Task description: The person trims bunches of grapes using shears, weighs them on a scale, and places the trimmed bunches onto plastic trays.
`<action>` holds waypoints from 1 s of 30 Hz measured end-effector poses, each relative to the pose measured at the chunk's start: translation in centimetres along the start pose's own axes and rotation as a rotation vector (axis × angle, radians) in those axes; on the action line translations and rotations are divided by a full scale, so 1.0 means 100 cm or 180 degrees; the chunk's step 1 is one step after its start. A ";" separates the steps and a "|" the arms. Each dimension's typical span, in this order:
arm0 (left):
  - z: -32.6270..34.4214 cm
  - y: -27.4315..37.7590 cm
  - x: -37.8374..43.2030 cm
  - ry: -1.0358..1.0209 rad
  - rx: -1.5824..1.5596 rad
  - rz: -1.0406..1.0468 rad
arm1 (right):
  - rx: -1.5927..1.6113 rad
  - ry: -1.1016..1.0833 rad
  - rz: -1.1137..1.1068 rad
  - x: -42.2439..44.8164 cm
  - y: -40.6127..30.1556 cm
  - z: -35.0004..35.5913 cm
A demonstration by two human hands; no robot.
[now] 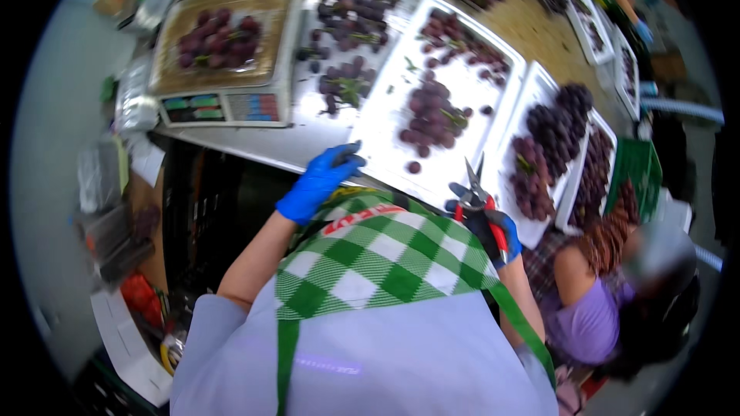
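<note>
My right hand (502,237), in a blue glove with dark fingers, grips red-handled pruning shears (477,196). Their blades are parted and point towards the white tray (384,153) before me. My gloved left hand (324,179) is at the tray's near left edge, fingers slightly apart, with nothing visible in it; whether it touches the rim is unclear. A bunch of reddish-purple grapes (429,110) lies in the tray, with one loose grape (414,167) nearer me. Smaller clusters and loose grapes (454,34) fill the tray's far end.
At left, a scale (283,86) bears a clear pack of grapes (217,40). More bunches (350,11) lie on the metal table (248,147). Another white tray (529,231) with dark grapes stands at right, near a seated person in purple (584,323) and a green crate (636,173).
</note>
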State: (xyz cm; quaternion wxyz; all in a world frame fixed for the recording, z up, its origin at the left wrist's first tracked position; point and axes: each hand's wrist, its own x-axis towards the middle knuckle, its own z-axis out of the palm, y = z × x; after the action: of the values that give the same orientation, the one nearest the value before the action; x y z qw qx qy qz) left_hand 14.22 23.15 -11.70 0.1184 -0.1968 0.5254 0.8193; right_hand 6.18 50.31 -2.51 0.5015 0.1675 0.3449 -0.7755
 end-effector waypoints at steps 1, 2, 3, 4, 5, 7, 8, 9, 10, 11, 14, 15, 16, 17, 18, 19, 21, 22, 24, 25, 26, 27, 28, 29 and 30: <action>-0.002 -0.002 0.004 -0.0045 0.0075 -0.0085 | 0.0114 -0.0177 -0.0058 -0.003 0.002 -0.004; 0.001 -0.003 0.006 -0.0098 0.0156 -0.0220 | 0.0303 -0.0096 -0.0133 -0.008 0.004 -0.001; 0.003 -0.001 0.008 -0.0095 0.0249 -0.0328 | 0.0264 0.0006 -0.0170 -0.011 0.004 -0.007; 0.007 -0.002 0.011 -0.0133 0.0271 -0.0344 | 0.0218 0.0101 -0.0196 -0.012 0.006 -0.018; 0.011 -0.002 0.013 -0.0161 0.0290 -0.0353 | 0.0165 0.0190 -0.0213 -0.012 0.007 -0.028; 0.016 0.000 0.017 -0.0229 0.0398 -0.0275 | -0.0277 0.0582 -0.0225 -0.009 0.006 -0.038; 0.020 0.002 0.019 -0.0286 0.0474 -0.0192 | -0.0654 0.0758 -0.0303 -0.010 0.004 -0.040; 0.022 0.003 0.023 -0.0344 0.0555 -0.0113 | -0.1022 0.0934 -0.0378 -0.010 0.004 -0.042; 0.023 0.006 0.027 -0.0380 0.0681 -0.0041 | -0.1917 0.1234 -0.0586 -0.004 0.007 -0.045; 0.025 0.008 0.034 -0.0415 0.0805 0.0032 | -0.2418 0.1319 -0.0623 -0.001 0.006 -0.046; 0.024 0.013 0.059 -0.0369 0.0905 0.0276 | -0.3479 0.1509 -0.0692 0.009 0.001 -0.049; 0.025 0.016 0.067 -0.0319 0.0889 0.0365 | -0.3582 0.1511 -0.0576 0.013 -0.002 -0.046; 0.027 0.021 0.075 -0.0232 0.0922 0.0415 | -0.3686 0.1511 -0.0459 0.015 -0.007 -0.040; 0.030 0.026 0.080 -0.0115 0.0917 0.0458 | -0.3789 0.1509 -0.0340 0.018 -0.011 -0.037; 0.033 0.031 0.086 -0.0110 0.0903 0.0426 | -0.3796 0.1487 -0.0266 0.023 -0.011 -0.040; 0.035 0.035 0.093 -0.0104 0.0889 0.0394 | -0.3465 0.1341 -0.0262 0.027 -0.012 -0.038; 0.039 0.040 0.101 -0.0127 0.1115 0.0408 | -0.2807 0.1039 -0.0248 0.034 -0.015 -0.033; 0.041 0.041 0.105 -0.0134 0.1226 0.0413 | -0.2599 0.0972 -0.0221 0.038 -0.018 -0.030; 0.045 0.041 0.111 -0.0209 0.1403 0.0509 | -0.2052 0.0873 -0.0032 0.046 -0.021 -0.032; 0.047 0.042 0.113 -0.0246 0.1488 0.0554 | -0.1779 0.0824 0.0065 0.050 -0.023 -0.034; 0.051 0.045 0.114 -0.0254 0.1475 0.0437 | -0.1861 0.0787 0.0170 0.054 -0.027 -0.036; 0.055 0.050 0.115 -0.0259 0.1460 0.0318 | -0.1792 0.0803 0.0264 0.057 -0.030 -0.036; 0.058 0.052 0.117 -0.0264 0.1446 0.0199 | -0.1723 0.0820 0.0356 0.059 -0.034 -0.033; 0.057 0.050 0.122 -0.0282 0.1405 0.0087 | -0.1652 0.0836 0.0448 0.060 -0.038 -0.029; 0.056 0.046 0.127 -0.0300 0.1354 -0.0028 | -0.1643 0.0918 0.0405 0.059 -0.040 -0.023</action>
State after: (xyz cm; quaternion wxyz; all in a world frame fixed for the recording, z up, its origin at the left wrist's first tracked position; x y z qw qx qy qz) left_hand -0.07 26.11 -11.53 0.1852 -0.1312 0.6795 0.6977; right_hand -0.23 49.08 -6.23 0.5210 0.1641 0.5870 -0.5975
